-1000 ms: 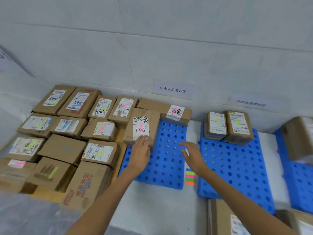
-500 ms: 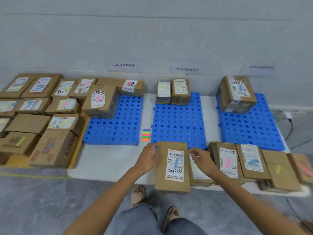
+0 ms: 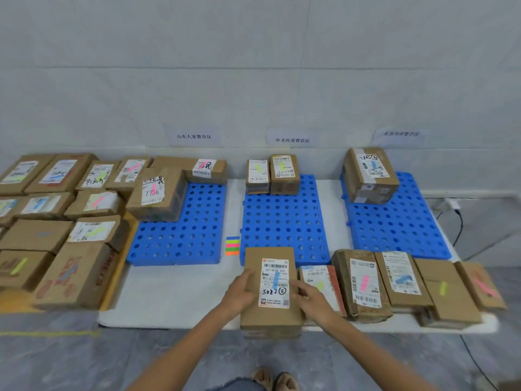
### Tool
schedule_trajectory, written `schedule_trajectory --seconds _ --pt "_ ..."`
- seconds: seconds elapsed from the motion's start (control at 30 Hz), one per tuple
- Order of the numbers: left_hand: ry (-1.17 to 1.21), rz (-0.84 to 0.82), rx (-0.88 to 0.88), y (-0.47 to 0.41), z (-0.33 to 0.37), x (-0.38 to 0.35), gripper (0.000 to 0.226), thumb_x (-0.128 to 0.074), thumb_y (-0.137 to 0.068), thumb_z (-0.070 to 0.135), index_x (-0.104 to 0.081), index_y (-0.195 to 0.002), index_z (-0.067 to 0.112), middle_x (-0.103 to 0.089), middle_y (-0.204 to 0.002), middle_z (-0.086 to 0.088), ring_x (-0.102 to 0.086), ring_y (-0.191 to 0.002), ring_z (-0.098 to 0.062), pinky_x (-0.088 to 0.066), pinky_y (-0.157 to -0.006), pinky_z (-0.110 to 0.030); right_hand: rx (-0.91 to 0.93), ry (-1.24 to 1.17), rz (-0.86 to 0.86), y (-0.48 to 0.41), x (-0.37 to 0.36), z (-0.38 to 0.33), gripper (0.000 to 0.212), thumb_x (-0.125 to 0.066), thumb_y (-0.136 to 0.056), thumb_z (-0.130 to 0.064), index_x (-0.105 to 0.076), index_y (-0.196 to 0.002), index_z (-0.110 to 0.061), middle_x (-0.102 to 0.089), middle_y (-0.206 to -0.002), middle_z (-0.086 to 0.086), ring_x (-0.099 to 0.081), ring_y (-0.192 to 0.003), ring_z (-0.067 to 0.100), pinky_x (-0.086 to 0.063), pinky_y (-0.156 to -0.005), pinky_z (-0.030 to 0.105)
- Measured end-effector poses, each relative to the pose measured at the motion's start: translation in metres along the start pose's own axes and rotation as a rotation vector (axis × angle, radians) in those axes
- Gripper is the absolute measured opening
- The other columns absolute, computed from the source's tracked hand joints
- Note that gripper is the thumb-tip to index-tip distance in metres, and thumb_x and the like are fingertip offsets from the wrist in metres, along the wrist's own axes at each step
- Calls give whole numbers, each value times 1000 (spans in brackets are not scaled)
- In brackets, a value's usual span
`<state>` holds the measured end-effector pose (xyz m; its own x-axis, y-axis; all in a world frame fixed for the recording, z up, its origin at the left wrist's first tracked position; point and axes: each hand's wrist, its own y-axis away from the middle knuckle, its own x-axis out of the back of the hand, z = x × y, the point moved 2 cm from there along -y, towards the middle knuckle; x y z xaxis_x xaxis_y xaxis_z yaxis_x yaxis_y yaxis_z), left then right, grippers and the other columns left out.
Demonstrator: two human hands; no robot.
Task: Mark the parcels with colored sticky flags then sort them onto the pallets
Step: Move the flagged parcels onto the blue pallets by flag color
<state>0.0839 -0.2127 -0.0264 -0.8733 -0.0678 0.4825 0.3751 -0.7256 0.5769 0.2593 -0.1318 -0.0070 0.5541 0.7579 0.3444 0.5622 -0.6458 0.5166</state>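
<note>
A long cardboard parcel (image 3: pixel 270 314) with a white label and a blue flag is gripped between my left hand (image 3: pixel 239 292) and my right hand (image 3: pixel 308 299), at the near edge of the white mat (image 3: pixel 169 294). Three blue pallets lie beyond: the left pallet (image 3: pixel 183 238) bears two parcels, the middle pallet (image 3: pixel 284 224) two small ones, the right pallet (image 3: pixel 400 221) one large box. A pad of colored sticky flags (image 3: pixel 233 245) lies between the left and middle pallets. To the right, several flagged parcels (image 3: pixel 363 283) line the mat's front edge.
Many flagged cardboard boxes (image 3: pixel 56 221) crowd the floor at the left. Three paper signs (image 3: pixel 292 140) hang on the white wall behind the pallets. A black cable (image 3: pixel 459 224) runs down at the far right. My feet show at the bottom.
My view swung right from the left pallet. Both hands left the parcel placed there and now grip the blue-flagged parcel at the mat's front, which sits slightly nearer and higher than before.
</note>
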Motion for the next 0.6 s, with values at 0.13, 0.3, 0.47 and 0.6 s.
schedule_trajectory --seconds 0.13,0.3,0.47,0.6 --pt "76 54 -77 2 13 34 54 -50 -91 9 -36 -141 27 -42 -142 -2 -49 -122 -23 -51 -94 -33 92 -80 81 3 17 -37 37 -42 -96 -3 -49 -132 -12 -53 -124 0 -49 -103 7 -45 -67 3" --pt "191 160 -243 0 52 68 51 -56 -89 9 -45 -134 29 -47 -134 -2 -53 -108 -17 -54 -75 -25 279 -96 215 -1 39 -73 39 -43 -95 -2 -52 -129 -19 -48 -129 -6 -47 -117 8 -45 -79 6" --pt "239 195 -446 -4 116 70 53 -57 -87 5 -46 -133 29 -43 -133 5 -47 -114 -14 -51 -88 -30 397 -147 446 5 79 -87 43 -47 -91 0 -53 -128 -22 -48 -134 -6 -46 -120 4 -45 -99 28" --pt "227 153 -592 -7 169 61 52 -56 -86 2 -49 -130 30 -41 -130 10 -44 -121 -15 -51 -94 -37 403 -213 575 16 119 -89 41 -46 -95 -6 -51 -130 -26 -47 -135 -8 -46 -119 6 -48 -93 30"
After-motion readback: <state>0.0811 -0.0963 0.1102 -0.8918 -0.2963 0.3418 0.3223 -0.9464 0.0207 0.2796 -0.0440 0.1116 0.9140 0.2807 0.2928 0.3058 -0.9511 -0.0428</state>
